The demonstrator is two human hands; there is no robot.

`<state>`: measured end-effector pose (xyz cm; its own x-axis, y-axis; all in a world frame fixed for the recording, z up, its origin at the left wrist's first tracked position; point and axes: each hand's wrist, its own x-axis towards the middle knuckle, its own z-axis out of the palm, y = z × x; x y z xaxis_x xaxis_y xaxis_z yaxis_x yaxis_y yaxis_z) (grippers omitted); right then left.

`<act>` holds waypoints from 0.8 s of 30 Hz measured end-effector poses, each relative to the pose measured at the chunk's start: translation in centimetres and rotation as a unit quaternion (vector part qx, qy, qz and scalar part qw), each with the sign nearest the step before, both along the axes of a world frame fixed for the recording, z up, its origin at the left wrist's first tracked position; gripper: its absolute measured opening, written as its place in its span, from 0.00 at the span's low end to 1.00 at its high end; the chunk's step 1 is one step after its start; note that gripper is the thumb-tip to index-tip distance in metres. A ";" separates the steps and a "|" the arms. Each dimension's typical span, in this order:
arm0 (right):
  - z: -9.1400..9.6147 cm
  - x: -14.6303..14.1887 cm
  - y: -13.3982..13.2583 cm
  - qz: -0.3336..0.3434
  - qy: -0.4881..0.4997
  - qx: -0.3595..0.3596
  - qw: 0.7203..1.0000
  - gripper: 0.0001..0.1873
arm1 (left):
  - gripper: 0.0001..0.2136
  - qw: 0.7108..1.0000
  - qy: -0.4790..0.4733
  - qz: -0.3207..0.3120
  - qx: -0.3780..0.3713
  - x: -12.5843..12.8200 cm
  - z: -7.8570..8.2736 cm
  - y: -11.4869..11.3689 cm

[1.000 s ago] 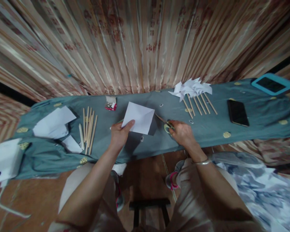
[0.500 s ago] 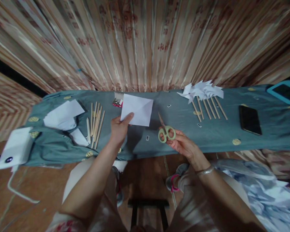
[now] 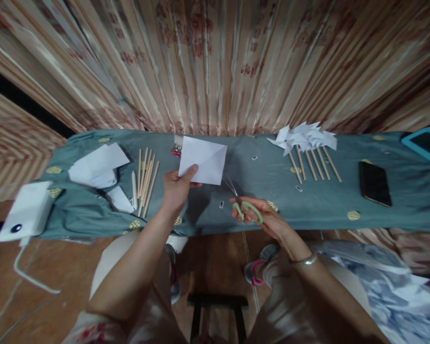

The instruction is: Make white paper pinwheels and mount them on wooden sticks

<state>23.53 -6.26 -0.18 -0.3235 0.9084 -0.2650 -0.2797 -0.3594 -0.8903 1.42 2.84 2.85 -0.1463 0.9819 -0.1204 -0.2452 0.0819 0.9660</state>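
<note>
In the head view, my left hand (image 3: pixel 177 188) grips a square sheet of white paper (image 3: pixel 202 160) by its lower left corner, thumb on top. A faint diagonal crease crosses the sheet. My right hand (image 3: pixel 263 215) holds green-handled scissors (image 3: pixel 250 210), fingers in the loops. Their blades are slightly parted and point up and left, close to the paper's lower right corner. I cannot tell whether they touch it. Behind the sheet, a small box of metal pins (image 3: pixel 177 149) is partly covered.
Wooden sticks (image 3: pixel 146 184), a white marker-like stick (image 3: pixel 134 190) and stacked paper (image 3: pixel 95 167) lie left on the cloth-covered table (image 3: pixel 243 181). Paper pinwheels (image 3: pixel 304 138) on sticks, a black phone (image 3: pixel 375 184) and a blue-framed device (image 3: pixel 426 143) are right. A white power bank (image 3: pixel 25 210) sits at the left edge.
The scissors have turned to point toward the paper, and their blades have parted. My right hand has shifted slightly down. My left hand keeps its hold on the paper.
</note>
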 end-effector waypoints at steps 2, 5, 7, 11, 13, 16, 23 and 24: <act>0.0 -0.1 0.0 0.014 -0.021 0.007 1.000 0.30 | 0.21 1.000 0.000 -0.008 -0.002 0.2 0.0 -0.2; -0.2 -0.3 0.0 0.015 -0.026 0.020 0.999 0.29 | 0.22 1.000 0.006 -0.026 0.000 0.4 -0.1 -0.4; -0.2 -0.4 0.0 0.012 -0.029 0.023 0.999 0.28 | 0.22 0.999 0.013 -0.035 0.005 0.5 -0.1 -0.5; 0.0 -0.6 0.1 0.010 -0.026 0.014 1.000 0.26 | 0.22 0.999 0.020 -0.044 0.010 0.7 -0.3 -0.5; 0.1 -0.7 0.1 0.010 -0.021 0.012 1.000 0.25 | 0.22 0.999 0.024 -0.046 0.010 0.8 -0.3 -0.6; 0.2 -0.8 0.2 0.007 -0.019 0.012 1.000 0.24 | 0.22 0.998 0.027 -0.047 0.009 0.9 -0.4 -0.5; 0.1 -0.9 0.1 -0.004 -0.012 -0.004 1.000 0.26 | 0.20 0.998 0.037 -0.054 0.002 0.8 -0.6 -0.7; 0.0 -0.9 0.1 -0.005 -0.012 -0.004 1.000 0.25 | 0.20 0.998 0.038 -0.055 0.004 0.8 -0.6 -0.7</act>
